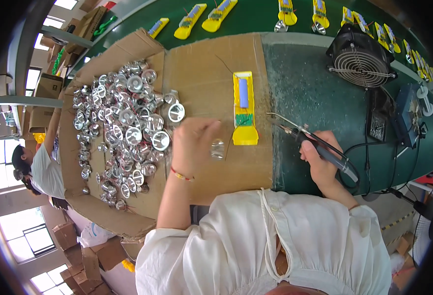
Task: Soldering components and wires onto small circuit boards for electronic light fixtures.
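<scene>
My right hand [320, 156] grips a soldering iron [324, 153] with a bent metal guide tube; its tip points left, toward a yellow flashlight housing [246, 136]. The housing lies upright on the cardboard sheet, with a blue battery cell [244, 93] and a green circuit board [244, 119] inside. Left of it, my left hand [193, 142] is raised and somewhat blurred, its fingers drawn together in a pinch. What sits between the fingertips is too small to make out. Beside that hand is a silvery reflector cup [217, 149], with a thin wire nearby.
A cardboard box [113, 46] full of silvery reflector cups [133, 118] stands at left. To the right are a fan [361, 61], a dark tray [377, 118] and a blue soldering station [409, 110] with cables. More yellow housings [190, 22] line the far side. Another person [46, 169] works at far left.
</scene>
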A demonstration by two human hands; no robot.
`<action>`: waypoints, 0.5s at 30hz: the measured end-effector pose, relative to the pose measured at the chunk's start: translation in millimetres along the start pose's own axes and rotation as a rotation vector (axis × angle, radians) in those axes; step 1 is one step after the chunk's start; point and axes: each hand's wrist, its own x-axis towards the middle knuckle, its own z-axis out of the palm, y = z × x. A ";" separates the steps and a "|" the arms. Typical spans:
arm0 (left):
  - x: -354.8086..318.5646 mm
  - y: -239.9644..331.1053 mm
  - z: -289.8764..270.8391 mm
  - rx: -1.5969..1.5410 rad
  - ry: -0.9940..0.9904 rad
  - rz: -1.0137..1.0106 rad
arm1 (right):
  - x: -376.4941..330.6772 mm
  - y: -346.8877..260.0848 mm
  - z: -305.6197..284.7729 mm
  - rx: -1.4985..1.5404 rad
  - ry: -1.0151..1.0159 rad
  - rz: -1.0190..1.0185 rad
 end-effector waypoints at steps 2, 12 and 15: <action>-12.7 -19.9 26.3 -0.286 -0.012 -0.215 | 0.3 5.1 6.4 -0.032 -0.036 -0.002; -13.3 2.6 43.8 -0.199 0.014 -0.181 | 4.4 3.6 29.0 -0.082 -0.102 -0.033; -11.2 7.1 41.6 -0.227 -0.016 -0.244 | 5.3 4.1 31.5 -0.055 -0.073 -0.014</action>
